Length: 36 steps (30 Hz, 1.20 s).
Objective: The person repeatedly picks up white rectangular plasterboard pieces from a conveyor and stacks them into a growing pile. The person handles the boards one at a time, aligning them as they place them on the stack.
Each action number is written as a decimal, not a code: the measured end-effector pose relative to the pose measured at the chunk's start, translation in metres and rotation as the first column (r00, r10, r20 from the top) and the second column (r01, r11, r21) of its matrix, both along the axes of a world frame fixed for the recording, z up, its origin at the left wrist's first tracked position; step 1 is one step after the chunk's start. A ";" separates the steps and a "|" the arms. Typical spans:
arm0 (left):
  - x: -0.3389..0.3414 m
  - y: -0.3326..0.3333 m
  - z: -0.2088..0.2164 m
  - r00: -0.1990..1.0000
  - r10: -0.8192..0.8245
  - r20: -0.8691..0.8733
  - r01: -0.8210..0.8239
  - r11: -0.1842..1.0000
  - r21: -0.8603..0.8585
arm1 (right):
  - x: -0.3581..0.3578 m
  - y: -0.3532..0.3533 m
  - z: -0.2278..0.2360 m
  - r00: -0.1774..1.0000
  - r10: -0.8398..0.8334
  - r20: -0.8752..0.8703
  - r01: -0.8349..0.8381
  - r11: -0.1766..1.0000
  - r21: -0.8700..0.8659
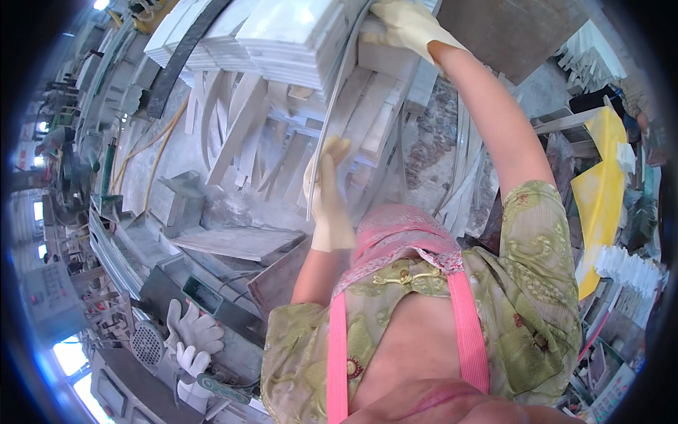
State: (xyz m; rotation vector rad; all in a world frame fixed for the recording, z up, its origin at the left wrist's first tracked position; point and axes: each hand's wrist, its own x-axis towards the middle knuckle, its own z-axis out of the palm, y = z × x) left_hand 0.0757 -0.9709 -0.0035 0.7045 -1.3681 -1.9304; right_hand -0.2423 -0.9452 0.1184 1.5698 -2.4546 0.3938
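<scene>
A cream glove covers my left hand [326, 187], whose fingers are closed around the near part of a long, thin, pale grey strip [330, 116]. The strip stands on edge and runs away from me, bowing slightly toward the far edge of the view. My right hand [404, 27], in a matching glove, reaches far forward to the strip's far part; its fingertips lie against it, partly hidden. Under that hand is a pale block [388, 60]. Left of the strip rises a stack of white slabs [289, 39]. Pale flat lengths [357, 106] lie between my hands.
Loose offcut strips [244, 131] lean beneath the white stack. A dark bar [187, 53] crosses that stack. White work gloves [194, 332] rest at lower left, near a flat panel [240, 240]. Yellow sheeting [600, 191] hangs at right, beside bundled white strips [625, 272].
</scene>
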 end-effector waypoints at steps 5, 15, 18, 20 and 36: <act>0.004 0.014 -0.002 0.992 -0.076 0.098 0.082 0.994 -0.067 | -0.019 -0.005 -0.034 0.997 0.000 -0.074 0.010 0.991 0.133; -0.008 0.050 0.020 0.989 -0.126 0.075 0.132 0.987 -0.086 | -0.003 0.178 -0.066 0.753 0.139 0.643 0.396 0.685 -0.611; -0.012 0.064 0.023 0.960 -0.261 0.100 0.269 0.960 -0.074 | 0.052 0.279 -0.168 0.432 -0.212 0.877 0.775 0.584 -0.241; -0.017 0.074 0.024 0.931 -0.349 0.105 0.358 0.931 -0.071 | 0.101 0.354 -0.247 0.376 -0.441 0.815 0.753 0.658 0.009; -0.032 0.228 0.003 0.718 -0.659 0.224 0.684 0.727 -0.055 | 0.386 0.657 -0.433 -0.290 -0.155 0.944 0.905 0.277 0.324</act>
